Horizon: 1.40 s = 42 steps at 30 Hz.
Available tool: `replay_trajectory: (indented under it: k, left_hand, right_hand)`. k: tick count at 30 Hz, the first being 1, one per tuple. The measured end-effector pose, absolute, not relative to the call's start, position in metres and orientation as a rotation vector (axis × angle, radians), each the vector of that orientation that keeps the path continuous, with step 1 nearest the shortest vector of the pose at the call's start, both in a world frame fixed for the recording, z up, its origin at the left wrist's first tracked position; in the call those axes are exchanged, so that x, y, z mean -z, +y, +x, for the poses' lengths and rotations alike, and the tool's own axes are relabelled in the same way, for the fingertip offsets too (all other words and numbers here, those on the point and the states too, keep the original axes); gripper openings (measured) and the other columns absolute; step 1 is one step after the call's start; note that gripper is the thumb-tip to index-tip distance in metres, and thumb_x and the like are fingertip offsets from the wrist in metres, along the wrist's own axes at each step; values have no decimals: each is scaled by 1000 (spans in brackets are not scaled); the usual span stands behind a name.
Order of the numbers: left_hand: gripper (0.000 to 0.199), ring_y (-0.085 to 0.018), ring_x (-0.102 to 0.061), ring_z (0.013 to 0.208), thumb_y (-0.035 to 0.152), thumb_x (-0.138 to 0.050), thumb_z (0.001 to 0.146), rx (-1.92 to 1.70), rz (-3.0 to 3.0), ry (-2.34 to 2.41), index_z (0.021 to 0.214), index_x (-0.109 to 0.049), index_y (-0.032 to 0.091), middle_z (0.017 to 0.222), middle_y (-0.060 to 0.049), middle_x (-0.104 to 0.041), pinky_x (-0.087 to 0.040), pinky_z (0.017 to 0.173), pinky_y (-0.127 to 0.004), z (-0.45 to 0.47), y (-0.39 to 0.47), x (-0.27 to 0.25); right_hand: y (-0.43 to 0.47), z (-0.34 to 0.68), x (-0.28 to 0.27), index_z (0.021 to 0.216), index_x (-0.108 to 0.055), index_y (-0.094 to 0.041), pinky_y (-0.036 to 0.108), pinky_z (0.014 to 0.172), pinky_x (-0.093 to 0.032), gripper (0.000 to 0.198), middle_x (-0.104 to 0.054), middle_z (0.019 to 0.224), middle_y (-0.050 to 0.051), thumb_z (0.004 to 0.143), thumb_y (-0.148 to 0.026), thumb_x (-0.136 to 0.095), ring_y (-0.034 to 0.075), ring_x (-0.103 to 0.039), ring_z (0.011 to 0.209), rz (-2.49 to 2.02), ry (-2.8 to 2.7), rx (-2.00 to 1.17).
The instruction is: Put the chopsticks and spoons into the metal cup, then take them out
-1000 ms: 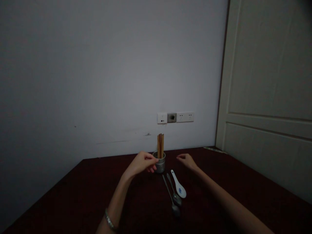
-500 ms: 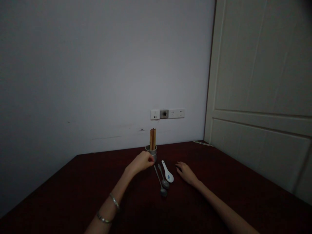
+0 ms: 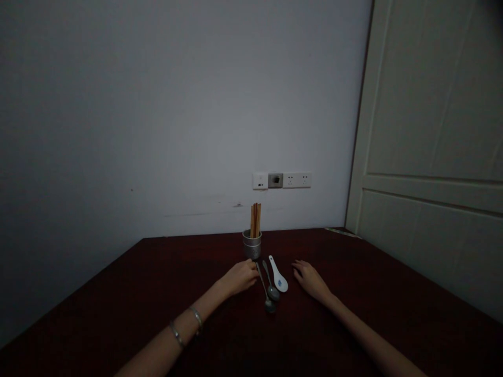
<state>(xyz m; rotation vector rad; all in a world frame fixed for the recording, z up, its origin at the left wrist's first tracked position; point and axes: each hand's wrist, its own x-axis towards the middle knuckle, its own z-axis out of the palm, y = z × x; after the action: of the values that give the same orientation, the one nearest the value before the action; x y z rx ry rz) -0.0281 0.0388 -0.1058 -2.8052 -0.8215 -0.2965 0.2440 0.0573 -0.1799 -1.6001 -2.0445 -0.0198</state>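
My left hand [image 3: 240,276], with two silvery bangles on its wrist, is low over the table. Its fingers are closed at the handle of the leftmost metal spoon [image 3: 269,305]; the grip is partly hidden. A second metal spoon [image 3: 273,293] lies just right of that one. Beside it rests a white soup spoon [image 3: 280,281] with a blue mark in its bowl. Palm down on the table to the right is my right hand [image 3: 310,278], open and holding nothing. A metal cup [image 3: 252,247] with several upright wooden chopsticks [image 3: 255,220] stands behind the spoons.
The dark red table [image 3: 188,267] meets a pale wall [image 3: 196,104] at the back. Sockets [image 3: 296,180] are set in the wall above the cup. A white panelled door [image 3: 424,199] borders the right side. A thin strip [image 3: 342,232] lies at the far right corner.
My left hand has come down from in front of the cup to the leftmost spoon's handle. The cup shows fully now. The view has shifted slightly; my right hand stays resting.
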Motion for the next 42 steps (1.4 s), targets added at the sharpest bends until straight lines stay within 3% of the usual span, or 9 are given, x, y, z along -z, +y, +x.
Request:
replay_trajectory:
  k: [8, 15, 20, 26, 33, 42]
  left_hand:
    - [17, -17, -53, 84, 15, -49, 79, 257, -2756, -720, 90, -61, 17, 89, -6, -57, -42, 75, -26, -15, 43, 117]
    - [14, -15, -53, 80, 14, -48, 79, 205, -2759, -684, 77, -62, 15, 83, -6, -57, -41, 77, -27, -10, 48, 120]
    - [13, -16, -54, 81, 14, -53, 77, 193, -2752, -599, 84, -63, 17, 82, -4, -58, -41, 77, -27, -10, 50, 121]
    - [18, -16, -55, 80, 16, -55, 77, 193, -2749, -551, 91, -64, 21, 80, -4, -57, -41, 71, -25, -12, 48, 122]
    - [14, -16, -55, 75, 19, -50, 81, 209, -2721, -537, 84, -64, 18, 77, -4, -58, -40, 62, -24, -14, 47, 124]
    - [17, -15, -56, 76, 19, -46, 84, 136, -2722, -543, 85, -62, 19, 78, -3, -60, -39, 62, -22, -17, 50, 126]
  right_hand:
    - [56, 244, 178, 107, -61, -9, 36, 98, -32, 37, -55, 116, 16, 81, -23, -39, 24, -47, 112, -1593, -2034, 14]
    - [59, 247, 184, 107, -61, -10, 36, 98, -32, 36, -55, 116, 15, 81, -24, -40, 25, -46, 113, -1582, -2023, 7]
    - [62, 248, 187, 109, -60, -10, 36, 97, -32, 38, -55, 117, 15, 81, -25, -39, 25, -45, 114, -1597, -2047, 48]
    - [61, 247, 185, 109, -60, -10, 37, 98, -32, 38, -55, 117, 15, 81, -25, -38, 24, -46, 113, -1591, -2054, 55]
    - [61, 247, 184, 108, -61, -10, 36, 97, -33, 38, -55, 117, 15, 81, -26, -38, 25, -46, 113, -1593, -2051, 56]
    - [62, 248, 186, 109, -59, -10, 36, 97, -33, 38, -55, 118, 14, 81, -25, -39, 25, -46, 113, -1617, -2063, 55]
